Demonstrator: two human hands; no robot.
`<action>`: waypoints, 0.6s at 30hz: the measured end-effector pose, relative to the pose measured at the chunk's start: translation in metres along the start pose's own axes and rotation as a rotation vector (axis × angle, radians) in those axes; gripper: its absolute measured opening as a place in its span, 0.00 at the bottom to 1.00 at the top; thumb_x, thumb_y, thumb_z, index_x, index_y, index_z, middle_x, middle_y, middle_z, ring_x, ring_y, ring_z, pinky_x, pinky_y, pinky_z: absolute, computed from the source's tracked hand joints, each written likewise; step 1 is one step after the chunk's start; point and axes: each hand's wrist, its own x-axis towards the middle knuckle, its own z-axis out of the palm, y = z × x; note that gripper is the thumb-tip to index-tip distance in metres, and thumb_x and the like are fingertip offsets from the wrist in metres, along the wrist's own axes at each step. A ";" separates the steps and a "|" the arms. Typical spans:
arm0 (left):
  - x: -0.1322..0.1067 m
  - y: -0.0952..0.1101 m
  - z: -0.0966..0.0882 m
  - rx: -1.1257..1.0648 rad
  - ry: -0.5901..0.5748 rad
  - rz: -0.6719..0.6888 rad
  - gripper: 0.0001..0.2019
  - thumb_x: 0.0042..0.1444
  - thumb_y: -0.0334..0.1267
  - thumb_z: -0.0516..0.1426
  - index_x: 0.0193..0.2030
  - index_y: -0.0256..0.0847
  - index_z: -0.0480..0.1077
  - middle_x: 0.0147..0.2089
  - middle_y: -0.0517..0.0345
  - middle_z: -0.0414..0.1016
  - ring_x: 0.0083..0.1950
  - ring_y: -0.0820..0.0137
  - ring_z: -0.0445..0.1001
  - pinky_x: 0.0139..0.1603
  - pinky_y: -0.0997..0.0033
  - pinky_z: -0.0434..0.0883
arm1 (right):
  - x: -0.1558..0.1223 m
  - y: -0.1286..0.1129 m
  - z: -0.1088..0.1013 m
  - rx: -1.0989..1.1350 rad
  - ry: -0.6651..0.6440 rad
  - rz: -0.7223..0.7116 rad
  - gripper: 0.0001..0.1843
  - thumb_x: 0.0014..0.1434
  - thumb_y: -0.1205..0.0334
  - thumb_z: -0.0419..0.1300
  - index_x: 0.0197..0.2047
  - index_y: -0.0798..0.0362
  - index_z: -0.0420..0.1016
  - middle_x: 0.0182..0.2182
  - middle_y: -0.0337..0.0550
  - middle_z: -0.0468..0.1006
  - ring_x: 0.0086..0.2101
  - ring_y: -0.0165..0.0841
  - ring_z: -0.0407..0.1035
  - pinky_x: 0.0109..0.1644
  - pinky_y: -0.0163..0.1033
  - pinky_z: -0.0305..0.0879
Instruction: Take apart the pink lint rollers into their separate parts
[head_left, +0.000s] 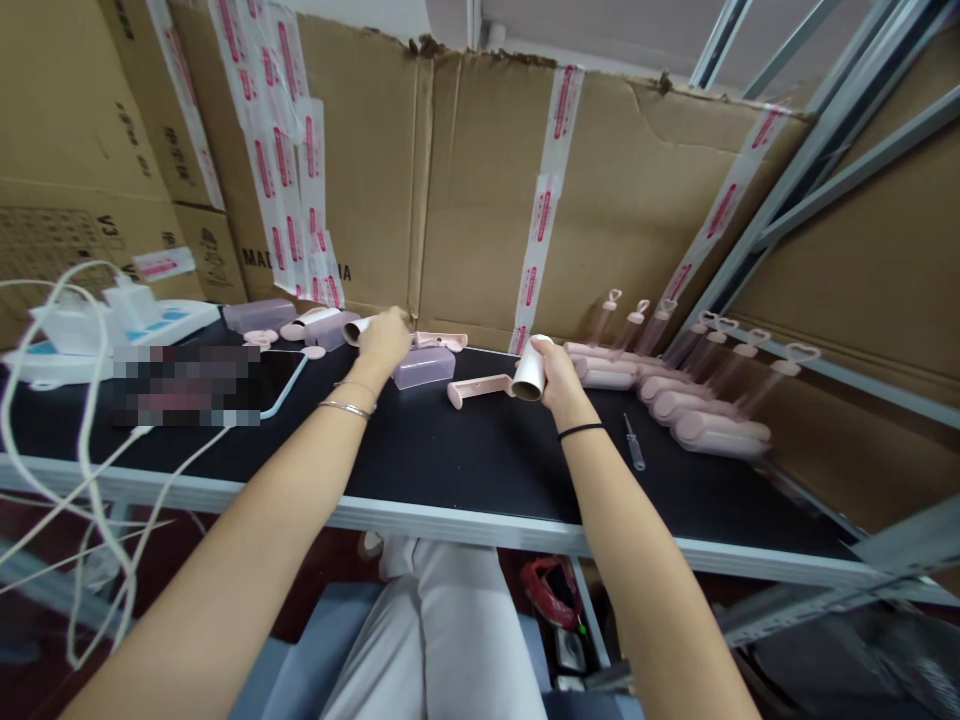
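My left hand [385, 342] is closed round a white paper roll [355, 331] with a brown cardboard core, at the back of the table left of centre; its fingertips are partly hidden. My right hand [561, 372] grips another white paper roll [531, 368], tilted with its hollow end facing me. Just left of that roll lies a pink roller frame [480, 388]. A translucent purple cover [424, 367] sits beside my left hand, with more pink parts [442, 341] behind it.
Several pink lint rollers [720, 434] with upright handles stand on the right, near a small screwdriver [634, 443]. On the left are a tablet [283, 380], a power strip [180, 318], loose white cables [94, 400] and another purple cover [259, 316]. Cardboard [480, 200] walls the back.
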 end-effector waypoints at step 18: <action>0.010 -0.057 0.015 0.205 -0.229 -0.375 0.22 0.51 0.33 0.53 0.54 0.26 0.65 0.57 0.31 0.63 0.58 0.48 0.58 0.50 0.58 0.60 | 0.004 0.005 0.002 0.101 0.019 0.004 0.13 0.47 0.66 0.61 0.35 0.51 0.62 0.22 0.33 0.66 0.22 0.27 0.64 0.20 0.32 0.66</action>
